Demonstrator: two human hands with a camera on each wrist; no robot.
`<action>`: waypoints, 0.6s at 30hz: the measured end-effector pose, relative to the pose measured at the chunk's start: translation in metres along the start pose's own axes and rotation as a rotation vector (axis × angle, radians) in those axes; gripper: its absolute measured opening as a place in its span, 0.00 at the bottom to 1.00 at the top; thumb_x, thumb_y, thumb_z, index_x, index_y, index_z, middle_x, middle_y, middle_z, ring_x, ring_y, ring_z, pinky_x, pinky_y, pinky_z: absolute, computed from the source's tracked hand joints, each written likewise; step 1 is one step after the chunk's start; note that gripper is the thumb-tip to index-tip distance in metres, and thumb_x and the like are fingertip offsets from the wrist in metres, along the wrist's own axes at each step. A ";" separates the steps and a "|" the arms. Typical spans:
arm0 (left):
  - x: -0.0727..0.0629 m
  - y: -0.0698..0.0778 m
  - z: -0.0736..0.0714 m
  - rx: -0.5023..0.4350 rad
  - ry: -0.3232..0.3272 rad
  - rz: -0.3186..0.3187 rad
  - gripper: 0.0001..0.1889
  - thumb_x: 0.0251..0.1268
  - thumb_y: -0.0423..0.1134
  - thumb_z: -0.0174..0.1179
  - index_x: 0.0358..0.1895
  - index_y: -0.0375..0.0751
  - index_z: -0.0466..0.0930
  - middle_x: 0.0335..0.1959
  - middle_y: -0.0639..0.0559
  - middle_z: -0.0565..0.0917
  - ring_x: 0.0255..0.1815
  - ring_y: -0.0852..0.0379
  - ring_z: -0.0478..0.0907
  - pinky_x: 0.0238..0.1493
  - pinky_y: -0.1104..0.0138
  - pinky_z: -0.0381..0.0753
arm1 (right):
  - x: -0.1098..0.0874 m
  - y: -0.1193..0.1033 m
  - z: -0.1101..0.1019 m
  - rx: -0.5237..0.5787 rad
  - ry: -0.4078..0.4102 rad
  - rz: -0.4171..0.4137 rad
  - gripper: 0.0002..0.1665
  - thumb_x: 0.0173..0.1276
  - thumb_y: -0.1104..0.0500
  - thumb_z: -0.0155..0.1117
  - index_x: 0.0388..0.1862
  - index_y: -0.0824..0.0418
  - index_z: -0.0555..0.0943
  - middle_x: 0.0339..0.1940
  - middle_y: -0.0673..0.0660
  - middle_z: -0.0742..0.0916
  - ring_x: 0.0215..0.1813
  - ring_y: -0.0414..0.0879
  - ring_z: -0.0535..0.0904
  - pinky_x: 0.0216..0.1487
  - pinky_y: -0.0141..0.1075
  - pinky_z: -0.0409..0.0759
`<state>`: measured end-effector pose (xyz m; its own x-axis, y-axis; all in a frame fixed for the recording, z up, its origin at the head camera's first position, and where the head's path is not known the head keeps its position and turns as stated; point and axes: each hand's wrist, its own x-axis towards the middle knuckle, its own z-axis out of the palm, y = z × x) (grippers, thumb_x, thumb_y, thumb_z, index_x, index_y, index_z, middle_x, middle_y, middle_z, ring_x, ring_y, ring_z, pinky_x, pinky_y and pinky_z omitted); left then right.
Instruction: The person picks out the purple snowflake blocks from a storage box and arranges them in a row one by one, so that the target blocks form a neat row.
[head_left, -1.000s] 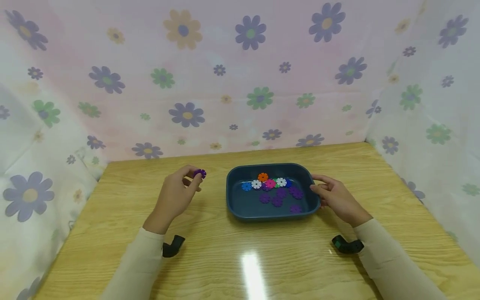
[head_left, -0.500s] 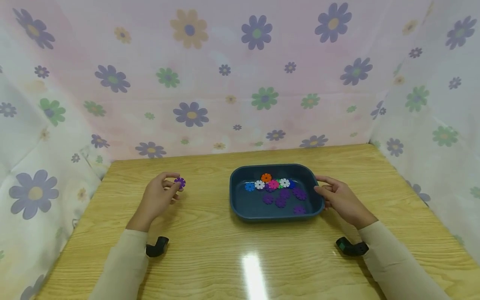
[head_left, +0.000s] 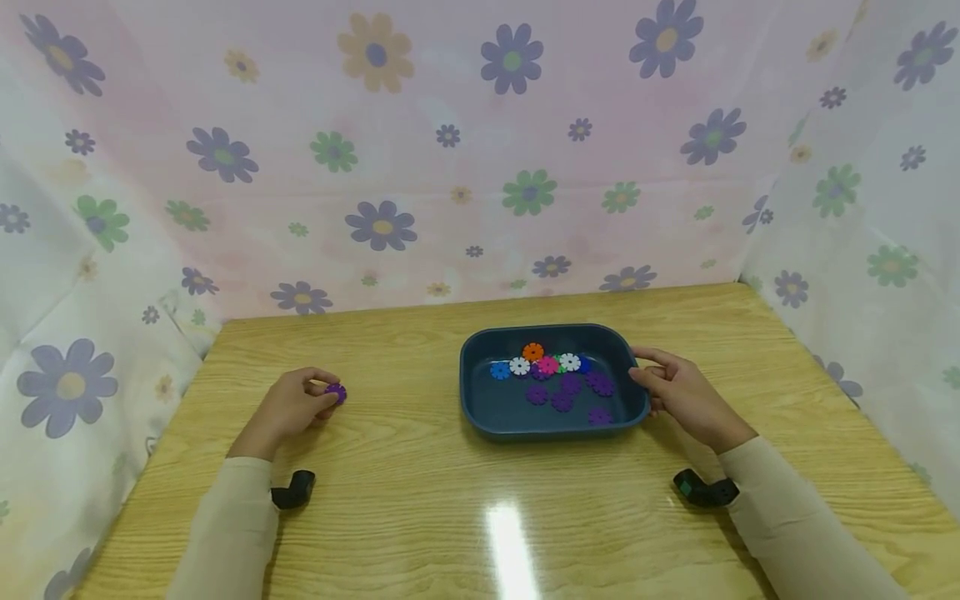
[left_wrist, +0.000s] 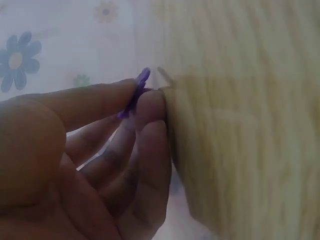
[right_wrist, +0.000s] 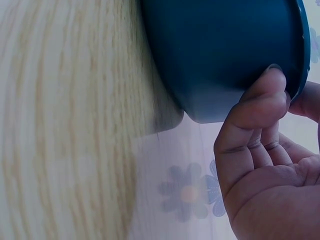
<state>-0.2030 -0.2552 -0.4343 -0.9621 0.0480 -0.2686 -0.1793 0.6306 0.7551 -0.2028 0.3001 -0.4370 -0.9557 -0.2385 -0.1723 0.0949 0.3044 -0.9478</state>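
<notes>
1. A person's left hand (head_left: 288, 406) pinches a small purple flower-shaped disc (head_left: 336, 393) between thumb and fingers. The disc is low over the wooden table (head_left: 405, 508), well apart from the tray on its left side; whether it touches the wood, I cannot tell.
2. The right hand (head_left: 686, 398) grips the right end of a dark blue, round-cornered tray (head_left: 486, 410) at its rim—fingers against the outer wall.
3. Inside the tray are more discs: an orange one (head_left: 533, 352) at the back, then a row with light blue (head_left: 500, 370), white, pink (head_left: 548, 365) and dark blue, plus several purple ones (head_left: 562, 402) nearer the front and right.
4. Pale sleeves cover both forearms—a black curved object (head_left: 302, 488) shows beside the left wrist.
5. Flower-printed cloth (head_left: 420, 175) hangs behind the table.
</notes>
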 end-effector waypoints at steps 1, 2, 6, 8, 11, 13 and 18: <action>-0.001 -0.001 -0.001 0.011 -0.007 -0.003 0.18 0.74 0.33 0.57 0.62 0.31 0.73 0.51 0.33 0.82 0.34 0.57 0.84 0.38 0.64 0.86 | 0.000 0.000 0.000 -0.002 -0.003 -0.003 0.40 0.78 0.46 0.56 0.79 0.62 0.57 0.27 0.45 0.81 0.25 0.38 0.74 0.30 0.37 0.80; -0.001 -0.002 -0.003 0.022 -0.013 -0.006 0.17 0.74 0.33 0.57 0.62 0.31 0.74 0.51 0.33 0.83 0.34 0.57 0.84 0.37 0.64 0.85 | 0.000 0.001 0.000 -0.002 -0.003 -0.003 0.40 0.78 0.46 0.56 0.79 0.62 0.57 0.27 0.45 0.81 0.24 0.38 0.73 0.30 0.37 0.80; -0.005 -0.005 -0.009 0.062 -0.023 -0.013 0.17 0.73 0.33 0.58 0.60 0.31 0.75 0.47 0.36 0.83 0.34 0.56 0.83 0.36 0.64 0.83 | 0.001 0.001 0.000 -0.006 -0.004 -0.005 0.40 0.78 0.46 0.56 0.79 0.62 0.57 0.27 0.45 0.80 0.24 0.38 0.73 0.30 0.37 0.80; -0.006 -0.006 -0.012 0.078 -0.024 -0.018 0.16 0.73 0.33 0.58 0.59 0.31 0.75 0.45 0.38 0.82 0.34 0.55 0.81 0.34 0.65 0.82 | 0.001 0.001 0.000 -0.005 -0.003 -0.006 0.40 0.78 0.46 0.56 0.79 0.62 0.57 0.27 0.45 0.80 0.24 0.38 0.72 0.30 0.37 0.79; -0.008 -0.008 -0.015 0.076 -0.028 -0.024 0.16 0.73 0.34 0.58 0.59 0.31 0.75 0.42 0.41 0.81 0.33 0.55 0.79 0.33 0.65 0.80 | 0.000 0.001 0.000 -0.006 -0.005 -0.010 0.40 0.78 0.46 0.55 0.80 0.62 0.57 0.27 0.45 0.80 0.24 0.38 0.71 0.30 0.37 0.79; -0.008 -0.010 -0.015 0.061 -0.034 -0.025 0.16 0.73 0.34 0.58 0.59 0.31 0.75 0.41 0.43 0.80 0.33 0.55 0.79 0.32 0.65 0.80 | 0.000 0.001 0.000 -0.003 -0.008 -0.012 0.40 0.78 0.45 0.55 0.80 0.62 0.56 0.27 0.45 0.81 0.24 0.39 0.71 0.29 0.37 0.78; -0.006 -0.015 -0.017 0.018 -0.041 -0.019 0.17 0.74 0.35 0.58 0.60 0.31 0.74 0.38 0.46 0.79 0.30 0.56 0.77 0.29 0.66 0.79 | 0.000 0.000 0.000 0.015 -0.018 -0.016 0.40 0.78 0.45 0.55 0.80 0.61 0.56 0.30 0.47 0.84 0.24 0.40 0.71 0.29 0.38 0.78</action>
<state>-0.1979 -0.2784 -0.4342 -0.9492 0.0673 -0.3072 -0.1934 0.6453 0.7390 -0.2026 0.3004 -0.4374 -0.9520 -0.2598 -0.1620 0.0841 0.2868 -0.9543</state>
